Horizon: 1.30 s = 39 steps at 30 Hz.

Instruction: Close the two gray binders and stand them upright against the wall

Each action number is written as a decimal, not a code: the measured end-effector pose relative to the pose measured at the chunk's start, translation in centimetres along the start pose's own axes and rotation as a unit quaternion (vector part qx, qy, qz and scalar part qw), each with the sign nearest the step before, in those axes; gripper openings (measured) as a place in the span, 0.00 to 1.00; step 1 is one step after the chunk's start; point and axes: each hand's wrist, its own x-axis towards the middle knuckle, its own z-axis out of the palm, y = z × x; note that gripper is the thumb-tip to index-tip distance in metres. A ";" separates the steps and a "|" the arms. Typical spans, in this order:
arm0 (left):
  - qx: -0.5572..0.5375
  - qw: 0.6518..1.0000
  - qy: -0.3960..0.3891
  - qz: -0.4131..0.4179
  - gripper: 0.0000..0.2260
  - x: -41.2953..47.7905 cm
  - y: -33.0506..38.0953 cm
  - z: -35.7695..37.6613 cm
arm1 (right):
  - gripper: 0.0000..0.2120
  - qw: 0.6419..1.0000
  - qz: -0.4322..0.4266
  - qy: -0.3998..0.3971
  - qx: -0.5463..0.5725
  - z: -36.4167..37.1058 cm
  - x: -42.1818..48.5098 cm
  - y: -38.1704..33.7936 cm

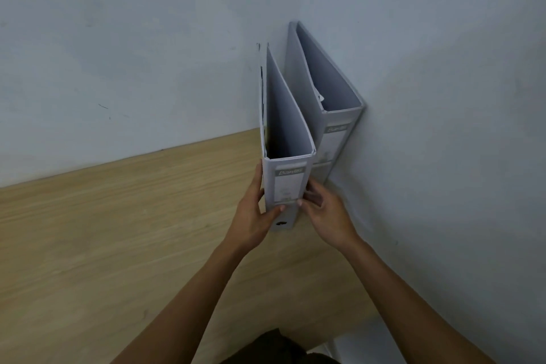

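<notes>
Pale blue-gray walls (147, 38) are seen meeting in a corner, with a light wooden tabletop (103, 230) laid out beneath them. Two gray binders are stood upright in that corner, spines turned toward the camera. The far binder (334, 133) is set against the right-hand wall (443, 127), its spine label partly hidden behind the other one, and a small white scrap of paper is glimpsed inside its open top. The near binder (288, 183) is placed just beside it on the left, standing on the wood, its covers spread a little at the top so that the inside is shown; sheets of paper are visible along its left cover. A printed label is carried on its spine, and a dark finger hole is seen low down near the base.

The near binder is clasped from both sides at its lower spine. The left hand (251, 216) is pressed to the left edge, thumb laid across the front of the spine just above the finger hole. The right hand (323, 210) is closed on the right edge, fingertips curled around it into the gap between the two binders. Both bare forearms are stretched in from the bottom of the view, and a dark piece of clothing (274, 346) is caught at the lower edge
</notes>
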 end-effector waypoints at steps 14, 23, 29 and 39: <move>0.048 0.999 0.016 0.012 0.44 5.5 0.8 1.4 | 0.06 0.989 0.033 0.135 -0.058 -1.2 4.8 0.7; 0.069 0.997 0.013 0.011 0.41 6.9 0.6 1.6 | 0.10 0.988 0.062 0.138 -0.018 -0.7 6.3 1.7; 0.084 0.996 0.015 -0.003 0.41 6.8 0.9 1.7 | 0.11 0.988 0.059 0.142 -0.026 -0.6 6.3 1.8; 0.115 0.991 -0.043 -0.047 0.46 4.8 2.3 0.4 | 0.03 0.982 0.184 0.048 -0.011 -1.5 6.2 0.7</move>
